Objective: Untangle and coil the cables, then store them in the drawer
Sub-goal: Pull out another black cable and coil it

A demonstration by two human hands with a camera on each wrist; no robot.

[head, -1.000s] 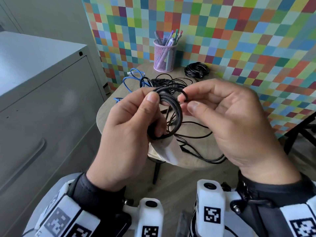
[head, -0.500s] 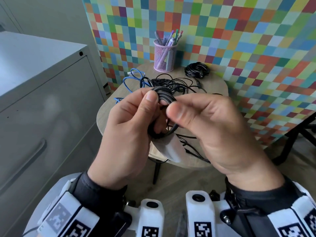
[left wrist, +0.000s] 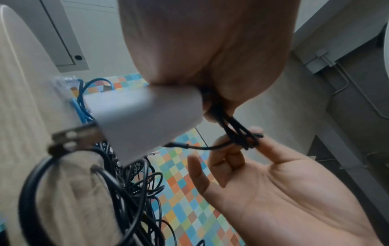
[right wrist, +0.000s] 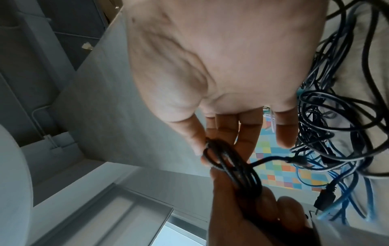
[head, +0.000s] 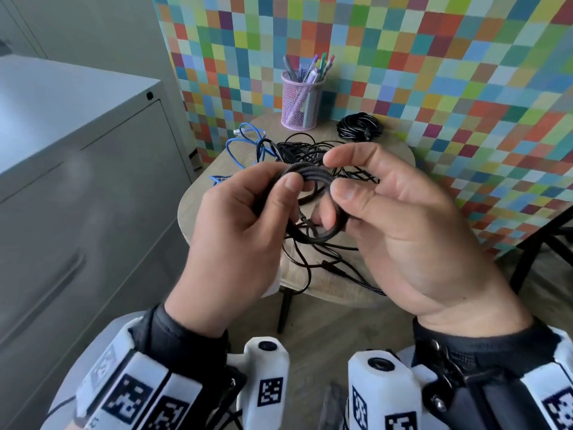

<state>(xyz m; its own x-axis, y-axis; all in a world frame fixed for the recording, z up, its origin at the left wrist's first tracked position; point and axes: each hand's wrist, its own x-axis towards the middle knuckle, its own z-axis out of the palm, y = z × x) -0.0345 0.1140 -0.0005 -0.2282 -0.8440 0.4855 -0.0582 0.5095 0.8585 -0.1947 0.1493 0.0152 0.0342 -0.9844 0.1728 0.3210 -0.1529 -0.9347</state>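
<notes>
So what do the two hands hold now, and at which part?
The left hand grips the coiled black cable at the coil's left side, with a white charger. The right hand pinches the coil's right side.

Pen cup at table back, cable tangle before it, cabinet left.

Both hands grip black cable coil above table.
</notes>
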